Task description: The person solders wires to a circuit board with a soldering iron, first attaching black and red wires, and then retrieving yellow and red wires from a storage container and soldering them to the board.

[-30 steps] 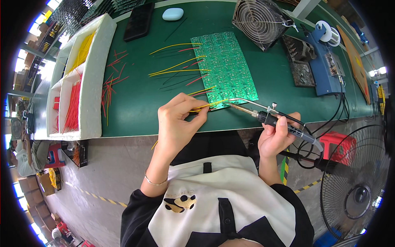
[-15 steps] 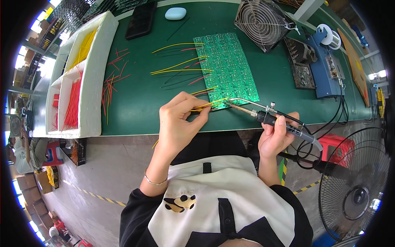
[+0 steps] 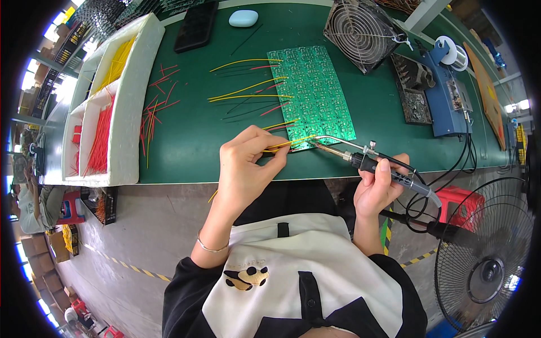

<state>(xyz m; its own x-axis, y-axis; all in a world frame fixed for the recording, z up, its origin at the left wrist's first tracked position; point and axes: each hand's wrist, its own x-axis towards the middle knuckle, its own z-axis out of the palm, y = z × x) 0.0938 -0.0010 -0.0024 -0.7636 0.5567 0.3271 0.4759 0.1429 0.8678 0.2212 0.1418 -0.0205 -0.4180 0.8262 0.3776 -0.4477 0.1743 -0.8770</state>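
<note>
My left hand [image 3: 248, 163] pinches a yellow wire [image 3: 293, 142] between thumb and fingers, its far end at the near edge of a green circuit board panel [image 3: 315, 90]. In my right hand [image 3: 378, 186] is a soldering iron [image 3: 366, 163] with a thin metal feed tube [image 3: 341, 138] clamped along it. Iron tip and tube end meet the board beside the wire's end; whether they touch the wire is too small to tell. Several yellow, red and black wires stick out leftward from the board's left edge.
A white foam tray [image 3: 127, 135] of yellow and red wires stands left, loose red wires [image 3: 160, 104] beside it. At the back are a black phone [image 3: 195, 27], a pale blue case [image 3: 243, 18] and a small fan [image 3: 360, 34]. A blue soldering station [image 3: 448, 93] stands right; a floor fan [image 3: 484, 270] is lower right.
My hands, the wire and the iron keep almost the same places on the board. The whole view has shifted very slightly.
</note>
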